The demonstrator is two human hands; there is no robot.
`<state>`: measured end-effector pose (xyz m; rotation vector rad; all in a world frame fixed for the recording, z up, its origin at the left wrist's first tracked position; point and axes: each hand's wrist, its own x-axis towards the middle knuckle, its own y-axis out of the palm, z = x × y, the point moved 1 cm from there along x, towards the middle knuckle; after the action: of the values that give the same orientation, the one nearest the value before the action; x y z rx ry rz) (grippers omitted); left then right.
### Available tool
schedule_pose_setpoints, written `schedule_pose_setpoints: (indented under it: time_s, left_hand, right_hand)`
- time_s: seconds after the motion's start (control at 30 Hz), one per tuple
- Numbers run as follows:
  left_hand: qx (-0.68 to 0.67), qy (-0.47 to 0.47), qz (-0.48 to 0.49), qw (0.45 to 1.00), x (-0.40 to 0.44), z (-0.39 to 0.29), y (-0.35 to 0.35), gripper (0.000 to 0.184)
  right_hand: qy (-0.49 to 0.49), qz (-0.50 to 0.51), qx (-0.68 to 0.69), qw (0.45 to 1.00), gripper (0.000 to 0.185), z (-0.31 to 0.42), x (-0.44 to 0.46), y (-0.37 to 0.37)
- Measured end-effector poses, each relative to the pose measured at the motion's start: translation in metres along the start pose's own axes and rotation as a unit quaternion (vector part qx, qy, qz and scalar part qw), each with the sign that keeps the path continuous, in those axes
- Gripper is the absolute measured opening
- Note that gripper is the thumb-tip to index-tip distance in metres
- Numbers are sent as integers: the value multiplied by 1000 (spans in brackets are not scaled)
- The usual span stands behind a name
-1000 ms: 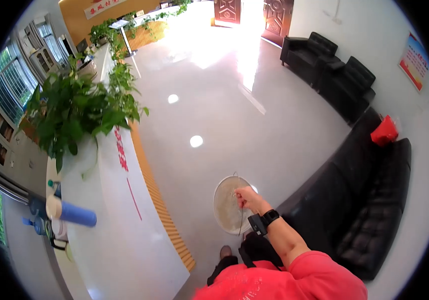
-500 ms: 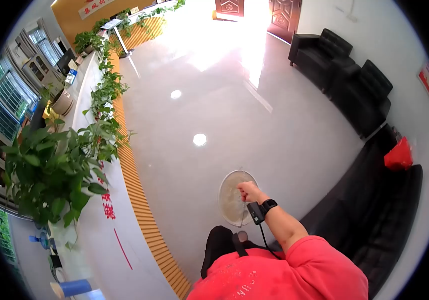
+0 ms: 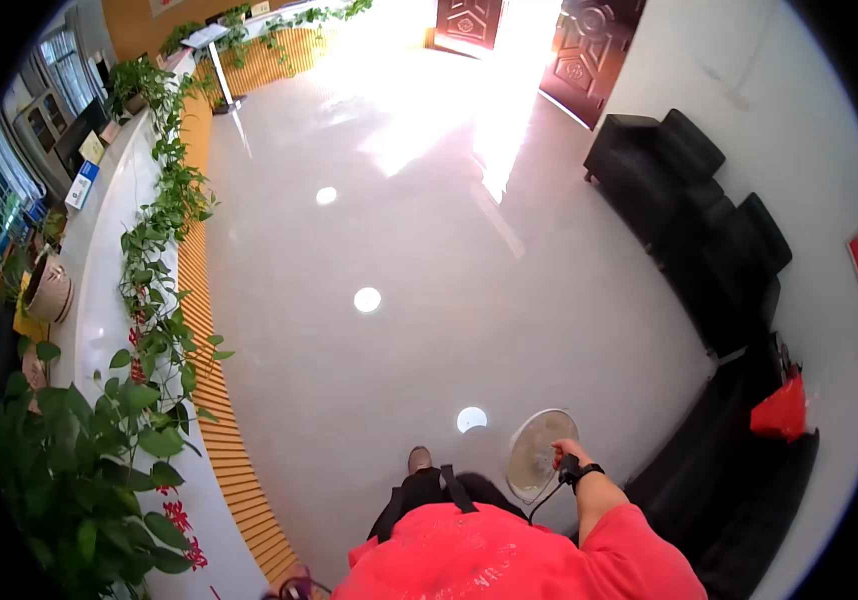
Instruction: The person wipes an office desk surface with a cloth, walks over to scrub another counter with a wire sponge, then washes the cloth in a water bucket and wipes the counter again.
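My right hand (image 3: pixel 565 452) is closed in a fist at the right side of a round beige disc (image 3: pixel 534 462) with a pale rim. The disc hangs tilted above the floor beside my right leg, and part of it lies behind the fist. A black wrist device (image 3: pixel 577 470) with a cable sits at my right wrist. At the bottom edge, a sliver of what looks like my left hand (image 3: pixel 299 576) shows beside something dark purple. Its fingers are cut off by the frame.
A curved white counter (image 3: pixel 99 335) with slatted wood and trailing plants (image 3: pixel 149 240) runs along the left. Black sofas (image 3: pixel 664 210) line the right wall, with a red bag (image 3: pixel 781 410) on one. Glossy floor (image 3: pixel 429 330) leads to brown doors (image 3: pixel 594 55), one standing open.
I have stepped forward, and a shoe now shows ahead of my body. My right hand and the disc have moved right and lower in view. The purple thing has appeared at the bottom left.
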<state>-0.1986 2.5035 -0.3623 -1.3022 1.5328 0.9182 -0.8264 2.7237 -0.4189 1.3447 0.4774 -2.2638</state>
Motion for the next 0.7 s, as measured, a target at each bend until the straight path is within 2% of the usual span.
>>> schedule_pose_setpoints:
  time_s: [0.07,0.1,0.13,0.17,0.2,0.23,0.33,0.4,0.47,0.53,0.6,0.7]
  left_hand:
    - [18,36,-11,999,7,-76,16,35]
    - [142,7,-18,990,54,-123,17,33]
    - [141,17,-60,988,53,-178,49,29]
    - [181,76,-22,980,105,-215,48,28]
    - [191,112,-43,974,127,-256,63,25]
    - [168,127,-62,976,114,-300,106,25]
    - [196,149,-67,967,162,-388,159,28]
    - [192,155,-80,966,198,-419,182,31]
    - [132,137,-69,979,223,-429,204,33]
    - [187,34,-95,977,228,-437,226,35]
    - [178,-28,-54,982,183,-465,279,36]
    - [122,-92,-56,987,185,-489,310,37]
  right_hand:
    - [31,-71,-12,997,29,21,16,-15]
    - [32,-78,10,996,28,31,22,-23]
    - [31,-85,35,995,27,42,26,-28]
    - [43,-83,56,994,27,53,32,-32]
    - [53,-81,78,992,27,61,36,-32]
    - [49,-99,99,989,28,71,46,-35]
    - [61,-129,179,973,29,108,78,-35]
    - [40,-99,166,980,26,130,113,-45]
    - [90,-131,189,969,27,168,136,-38]
    - [129,-137,179,966,26,196,168,-35]
    - [144,-110,173,968,25,245,178,-18]
    - [133,-46,145,979,25,312,202,-7]
